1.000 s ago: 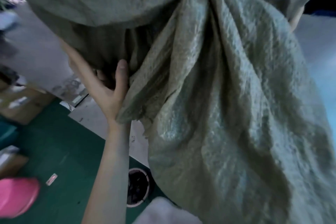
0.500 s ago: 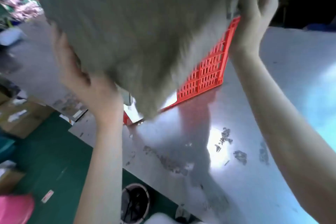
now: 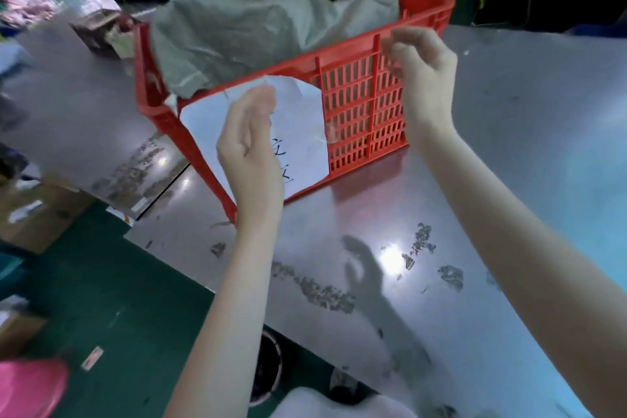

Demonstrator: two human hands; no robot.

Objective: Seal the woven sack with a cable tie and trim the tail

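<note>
Sack (image 3: 271, 27) slumped in red crate (image 3: 366, 105), upper centre, long axis running left to right. Left hand (image 3: 249, 146) and right hand (image 3: 420, 75) empty before crate's near wall, fingers loosely curled, apart. Right nearer rim, sack just beyond.

Sack (image 3: 258, 27) now in crate (image 3: 359, 105), released
</note>
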